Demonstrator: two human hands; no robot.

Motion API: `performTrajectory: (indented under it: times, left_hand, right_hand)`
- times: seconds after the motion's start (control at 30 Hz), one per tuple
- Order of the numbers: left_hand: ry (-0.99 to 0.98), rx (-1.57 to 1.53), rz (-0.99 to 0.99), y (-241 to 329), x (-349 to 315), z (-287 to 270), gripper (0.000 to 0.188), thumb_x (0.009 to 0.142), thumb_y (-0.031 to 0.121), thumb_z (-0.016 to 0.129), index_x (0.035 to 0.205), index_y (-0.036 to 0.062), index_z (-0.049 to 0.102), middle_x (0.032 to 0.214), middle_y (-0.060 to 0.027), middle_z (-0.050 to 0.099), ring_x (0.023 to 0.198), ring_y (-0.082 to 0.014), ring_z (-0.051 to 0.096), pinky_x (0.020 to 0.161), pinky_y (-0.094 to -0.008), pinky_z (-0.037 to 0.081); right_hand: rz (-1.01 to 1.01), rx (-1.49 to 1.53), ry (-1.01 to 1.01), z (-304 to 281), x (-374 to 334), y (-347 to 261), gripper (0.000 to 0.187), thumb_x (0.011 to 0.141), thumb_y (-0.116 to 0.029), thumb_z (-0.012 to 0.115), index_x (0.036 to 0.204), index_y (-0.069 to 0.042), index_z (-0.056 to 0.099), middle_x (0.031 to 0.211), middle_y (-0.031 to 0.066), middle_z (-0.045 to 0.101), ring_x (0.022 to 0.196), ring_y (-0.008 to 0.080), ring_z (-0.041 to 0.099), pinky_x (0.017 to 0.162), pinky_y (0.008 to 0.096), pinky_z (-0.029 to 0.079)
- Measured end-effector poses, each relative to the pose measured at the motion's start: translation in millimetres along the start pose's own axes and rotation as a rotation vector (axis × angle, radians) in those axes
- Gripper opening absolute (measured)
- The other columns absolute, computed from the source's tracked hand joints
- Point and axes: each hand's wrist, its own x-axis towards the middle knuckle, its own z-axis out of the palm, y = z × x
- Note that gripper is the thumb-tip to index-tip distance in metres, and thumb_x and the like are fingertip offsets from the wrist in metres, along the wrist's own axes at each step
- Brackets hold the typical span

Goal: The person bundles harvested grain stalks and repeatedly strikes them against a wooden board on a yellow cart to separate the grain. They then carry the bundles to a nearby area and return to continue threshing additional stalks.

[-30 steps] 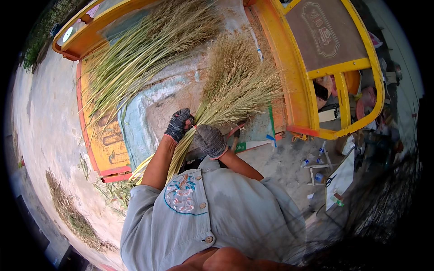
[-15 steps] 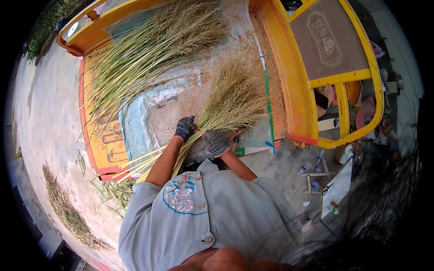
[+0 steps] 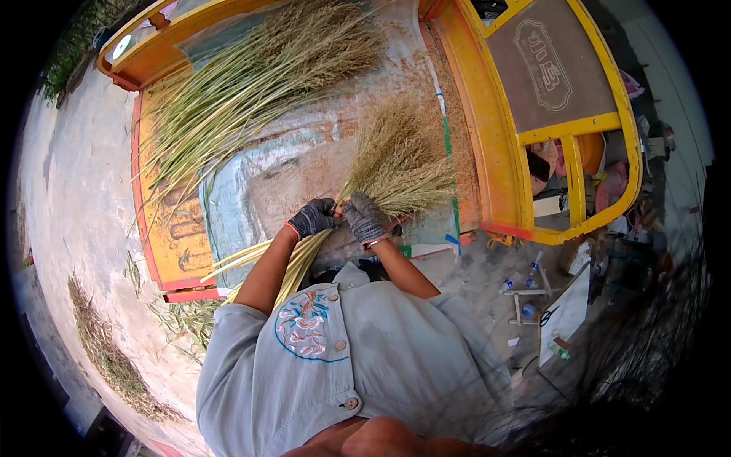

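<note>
A bundle of seed-headed stalks (image 3: 400, 156), like broomcorn, fans its brown heads away from me, to the right. Its pale stems (image 3: 298, 266) run back under my left forearm toward my body. My left hand (image 3: 312, 218), in a dark grey knit glove with an orange cuff, is closed on the narrow neck of the bundle. Right beside it my right hand (image 3: 364, 218), gloved alike, is closed at the same neck from the other side. The two hands nearly touch; their fingertips are partly hidden, and any binding there is too small to make out.
A larger pile of similar stalks (image 3: 259, 91) lies at the far left on the orange cart bed (image 3: 177, 247). Sheeting (image 3: 228, 206) partly covers the bed. At right rises a yellow-framed panel (image 3: 560, 68). Scissors (image 3: 547, 317) lie on a white board (image 3: 567, 320).
My right hand has moved up to the bundle's neck, close against my left hand. My left hand has shifted slightly to the right, and the stems have drawn together a little.
</note>
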Motion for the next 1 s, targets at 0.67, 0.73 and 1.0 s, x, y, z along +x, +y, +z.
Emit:
performTrajectory:
  times: [0.67,0.73,1.0]
  left_hand:
    - [0.127,0.035,-0.094,-14.6,4.3,-15.9,0.015,0.074,0.006,0.066,0.067,0.0038,0.053,0.062,-0.003,0.055,0.057,-0.0091,0.047,0.052,-0.0262,0.041]
    - [0.117,0.05,-0.056,-9.3,5.7,-16.3,0.015,0.073,0.007,0.067,0.067,0.0047,0.054,0.06,-0.0024,0.053,0.056,-0.0097,0.045,0.052,-0.0268,0.04]
    - [-0.051,-0.185,0.017,-26.7,22.3,-20.7,0.024,0.067,0.014,0.074,0.064,0.0059,0.052,0.059,-0.0025,0.054,0.056,-0.0129,0.045,0.053,-0.0289,0.04]
  right_hand:
    - [-0.002,-0.524,-0.269,0.9,-5.4,3.9,0.023,0.082,-0.019,0.049,0.092,-0.004,0.063,0.087,0.0202,0.06,0.084,0.0357,0.057,0.075,0.042,0.044]
    - [-0.024,-0.491,-0.182,-3.5,-10.0,2.7,0.023,0.083,-0.017,0.048,0.094,-0.005,0.063,0.088,0.0202,0.06,0.084,0.0353,0.057,0.076,0.0412,0.044]
    - [-0.087,-0.334,-0.018,7.7,-52.7,-1.5,0.023,0.081,-0.019,0.051,0.094,-0.003,0.063,0.086,0.0185,0.061,0.081,0.0327,0.058,0.073,0.0404,0.045]
